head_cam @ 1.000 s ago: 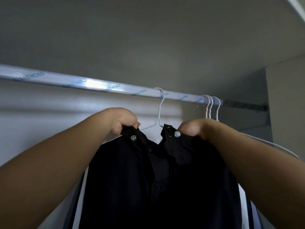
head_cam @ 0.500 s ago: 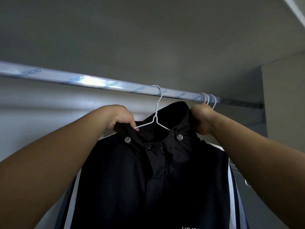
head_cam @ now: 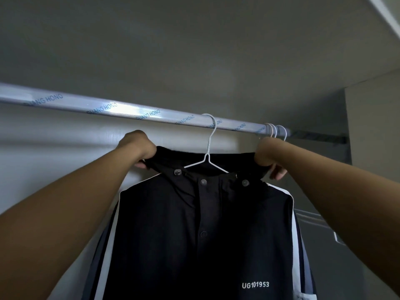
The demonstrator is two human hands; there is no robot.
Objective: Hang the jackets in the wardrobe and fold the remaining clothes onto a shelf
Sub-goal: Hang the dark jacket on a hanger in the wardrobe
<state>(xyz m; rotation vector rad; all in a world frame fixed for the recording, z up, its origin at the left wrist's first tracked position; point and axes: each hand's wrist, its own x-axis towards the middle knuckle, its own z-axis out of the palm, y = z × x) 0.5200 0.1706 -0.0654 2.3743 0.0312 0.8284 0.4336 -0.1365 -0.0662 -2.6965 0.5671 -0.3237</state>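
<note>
Jacket (head_cam: pixel 194 234) on hanger (head_cam: pixel 208 148); left hand (head_cam: pixel 138 148) & right hand (head_cam: pixel 267 155) grip collar (head_cam: pixel 227 163), spare hangers (head_cam: pixel 276 132) on rail (head_cam: pixel 129 111) nearby.

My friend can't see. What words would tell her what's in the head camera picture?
The left hand and right hand grip the collar of a black jacket, which hangs on a white hanger hooked over a silver wardrobe rail. More hanger hooks sit on the rail just above the right hand.

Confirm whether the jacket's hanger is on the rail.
On: the hanger hook loops over the rail; the jacket hangs below it.
</note>
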